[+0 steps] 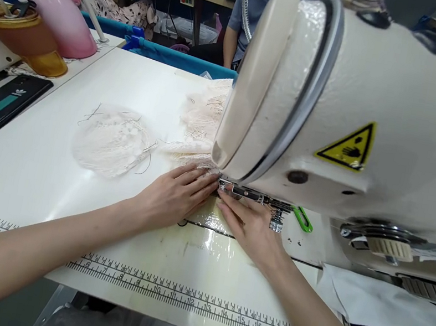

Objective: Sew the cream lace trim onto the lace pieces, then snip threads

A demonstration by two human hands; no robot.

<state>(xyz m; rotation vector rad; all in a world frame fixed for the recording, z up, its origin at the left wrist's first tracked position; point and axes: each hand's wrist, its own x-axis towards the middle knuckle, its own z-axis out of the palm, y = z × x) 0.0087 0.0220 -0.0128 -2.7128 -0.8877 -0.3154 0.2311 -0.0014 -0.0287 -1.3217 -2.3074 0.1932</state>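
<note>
At the foot of a sewing machine [353, 114], both of my hands meet beside the needle area. My left hand [178, 195] lies flat and open, its fingertips on the near edge of a strip of pale lace fabric [192, 150]. My right hand [252, 228] comes in from the right with its fingers drawn together at the presser foot [223, 185]. Metal parts cover some of these fingers, and what they grip is hidden. The lace runs behind the machine head. Left of it lies a round, pale lace piece [112, 141] with loose threads.
Green thread snips [302, 219] lie right of the needle. A printed ruler [178, 293] follows the table's front edge. White cloth [389, 314] rests at right. A phone-like black item [9, 101], amber cup [25, 36] and pink bottle [54, 10] stand left. Two people sit beyond.
</note>
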